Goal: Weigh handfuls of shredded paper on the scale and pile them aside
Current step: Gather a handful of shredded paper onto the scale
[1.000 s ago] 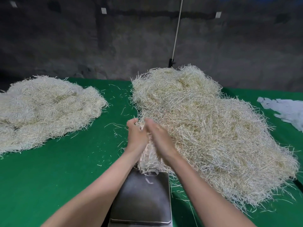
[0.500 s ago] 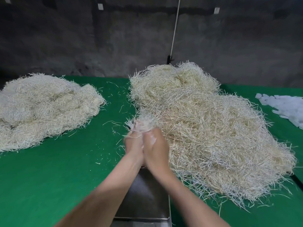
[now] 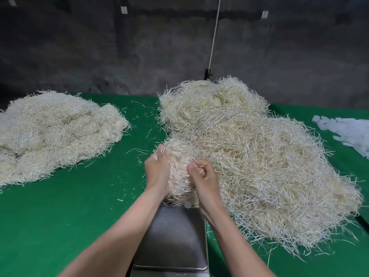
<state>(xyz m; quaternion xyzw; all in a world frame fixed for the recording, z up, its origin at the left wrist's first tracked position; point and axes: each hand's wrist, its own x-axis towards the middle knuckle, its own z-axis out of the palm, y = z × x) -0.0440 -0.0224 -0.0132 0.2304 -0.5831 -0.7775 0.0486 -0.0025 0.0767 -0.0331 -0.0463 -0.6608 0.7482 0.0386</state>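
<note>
Left hand (image 3: 156,172): curling round the left side of a handful of cream shredded paper (image 3: 177,156), fingertips digging into the strands near its top.
Right hand (image 3: 204,176): clamping on the right side of the same handful, fingers bending inward, thumb pinching a few loose strands.
Both hands: working close together with only the handful between them, reaching in on bare forearms from the lower edge of the view.
Handful: being held upright off the cloth and bulging above the fingers. Hanging with its lower end at the far edge of a flat stainless-steel scale platform (image 3: 173,240); touching the metal or not, cannot tell.
Scale platform: lying directly below the wrists, showing grey metal.
Large heap of cream shredded paper (image 3: 259,160): sprawling just beside the right hand, spreading back and out to the right, and running along the right side of the scale platform.
Smaller heap of cream shredded paper (image 3: 54,132): lying well apart on the left.
Green table cloth (image 3: 75,220): carrying both heaps, with stray strands and flecks lying between them.
Flat white pieces (image 3: 349,132): lying at the right edge, apart from the large heap.
Thin white rod (image 3: 214,33): rising behind the large heap, standing out against a dark rough wall (image 3: 79,47).
</note>
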